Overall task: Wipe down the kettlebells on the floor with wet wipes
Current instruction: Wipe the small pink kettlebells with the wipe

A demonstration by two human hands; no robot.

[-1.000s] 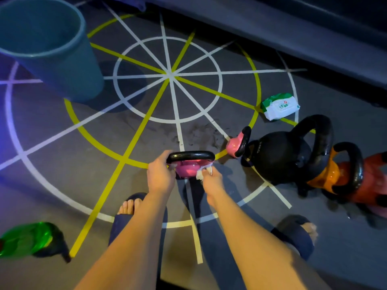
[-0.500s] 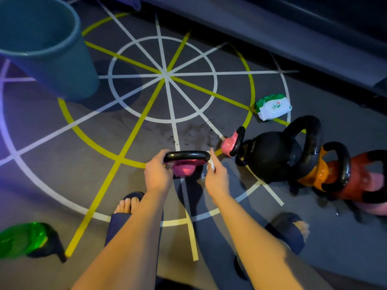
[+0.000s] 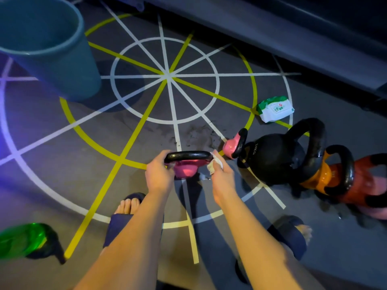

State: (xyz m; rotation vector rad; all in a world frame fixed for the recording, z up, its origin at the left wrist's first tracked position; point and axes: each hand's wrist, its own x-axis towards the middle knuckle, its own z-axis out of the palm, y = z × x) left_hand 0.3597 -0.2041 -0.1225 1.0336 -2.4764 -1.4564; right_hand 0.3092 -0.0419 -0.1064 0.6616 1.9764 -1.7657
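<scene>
pink kettlebell (image 3: 186,168) — small, black handle (image 3: 188,155), being held low over the grey floor (image 3: 62,185) just ahead of the person's feet; whether its base is touching down cannot be told. left hand (image 3: 159,174) is gripping the handle's left end, fingers curled round it. right hand (image 3: 222,175) is pinching a white wet wipe (image 3: 214,164) against the handle's right end. judged rigid, dense, yet light enough for one hand, slick where damp — the handle is offering the surest hold. black kettlebell (image 3: 274,158) is waiting nearby, rightward.
</scene>
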